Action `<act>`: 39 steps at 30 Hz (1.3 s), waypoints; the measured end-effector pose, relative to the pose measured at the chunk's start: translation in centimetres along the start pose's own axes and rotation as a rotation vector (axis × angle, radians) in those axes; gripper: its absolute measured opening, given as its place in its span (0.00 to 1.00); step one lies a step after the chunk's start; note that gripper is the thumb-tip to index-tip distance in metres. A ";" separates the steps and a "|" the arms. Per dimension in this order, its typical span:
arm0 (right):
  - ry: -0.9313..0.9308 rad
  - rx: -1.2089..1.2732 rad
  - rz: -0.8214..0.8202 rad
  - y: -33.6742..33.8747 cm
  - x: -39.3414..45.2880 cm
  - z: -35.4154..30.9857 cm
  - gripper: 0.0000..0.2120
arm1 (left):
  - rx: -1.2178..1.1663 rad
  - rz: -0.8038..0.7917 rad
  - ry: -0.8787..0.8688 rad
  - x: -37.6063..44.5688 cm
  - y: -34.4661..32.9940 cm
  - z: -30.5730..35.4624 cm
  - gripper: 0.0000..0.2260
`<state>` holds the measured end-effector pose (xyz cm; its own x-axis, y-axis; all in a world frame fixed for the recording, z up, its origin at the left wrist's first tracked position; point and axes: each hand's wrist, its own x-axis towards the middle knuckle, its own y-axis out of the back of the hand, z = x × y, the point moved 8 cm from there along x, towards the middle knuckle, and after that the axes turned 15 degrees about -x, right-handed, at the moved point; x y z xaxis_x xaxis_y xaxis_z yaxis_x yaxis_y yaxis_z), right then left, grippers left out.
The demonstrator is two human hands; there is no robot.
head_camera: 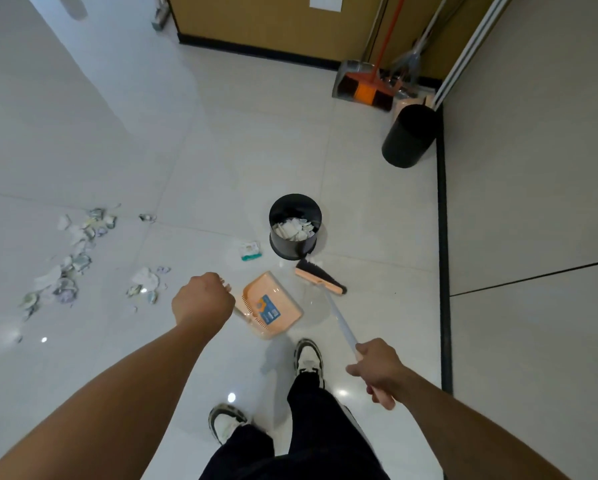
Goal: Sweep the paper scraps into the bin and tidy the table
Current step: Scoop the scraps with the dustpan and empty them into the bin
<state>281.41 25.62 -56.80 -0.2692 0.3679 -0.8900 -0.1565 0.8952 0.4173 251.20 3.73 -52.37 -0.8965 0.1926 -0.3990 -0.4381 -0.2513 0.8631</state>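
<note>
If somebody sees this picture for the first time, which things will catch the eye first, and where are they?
First the two hands in front: the left hand holds the peach dustpan above the floor, and the right hand grips the handle of the broom, whose head lies near the small black bin. That bin already holds white paper. Many paper scraps lie on the tiles at the left.
</note>
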 end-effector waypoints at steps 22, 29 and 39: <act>0.069 -0.121 -0.101 -3.6 -3.0 -3.5 0.16 | -0.021 0.032 -0.023 -0.6 0.6 -2.8 0.06; -0.012 0.130 -0.065 0.0 -5.9 -0.9 0.17 | -0.090 -0.025 -0.053 -0.8 0.3 0.7 0.03; -0.033 0.165 0.199 14.7 1.5 0.2 0.03 | -0.106 0.025 -0.021 -0.8 -1.0 8.4 0.03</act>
<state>278.85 39.40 -52.04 -0.2474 0.5465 -0.8001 0.0548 0.8323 0.5516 252.89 11.79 -50.31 -0.9061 0.2042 -0.3705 -0.4212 -0.3551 0.8346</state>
